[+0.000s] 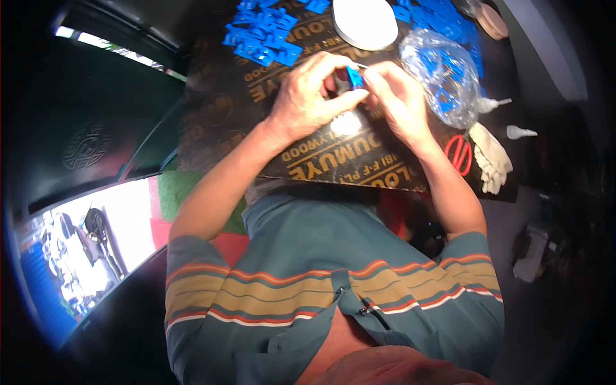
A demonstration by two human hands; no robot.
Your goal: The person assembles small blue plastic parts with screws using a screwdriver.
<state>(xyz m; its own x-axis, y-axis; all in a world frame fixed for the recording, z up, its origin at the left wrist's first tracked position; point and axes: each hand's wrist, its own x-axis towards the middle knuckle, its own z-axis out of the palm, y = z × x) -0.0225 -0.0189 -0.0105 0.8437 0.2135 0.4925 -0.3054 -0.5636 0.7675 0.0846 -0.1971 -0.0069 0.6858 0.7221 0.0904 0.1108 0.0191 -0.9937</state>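
**Inspector:** At twelve o'clock from your chest, over the dark board (269, 138) on your lap, both your hands are closed on one small blue piece (355, 77). Your left hand (307, 96) wraps it from the nine o'clock side with thumb and fingers pinched; your right hand (401, 102) pinches it from three o'clock. Neither hand is slack.

**Operator:** Is the hold sound?

**Inspector:** Judged from this view, yes, but your fingers cover most of the piece, so I cannot tell what is being fitted to it. Keep your left hand as the steady clamp and let your right fingertips do the fine work. Hold the piece low over the board, so that a slip lands there and not on the floor.

**Operator:** What lies around me?

**Inspector:** A heap of blue pieces (266, 32) sits at eleven o'clock from your hands, and a white round lid (364, 22) at twelve. A clear plastic bag (443, 77) with more blue parts lies just beside your right hand at two o'clock. Red-handled scissors (459, 154) lie at four o'clock, touching a white glove (491, 157). Two small white nozzles (507, 115) lie beyond that.

**Operator:** Any risk?

**Inspector:** Your right wrist is near the bag; a wide elbow move could drag it. Keep your elbows in and your movements small.
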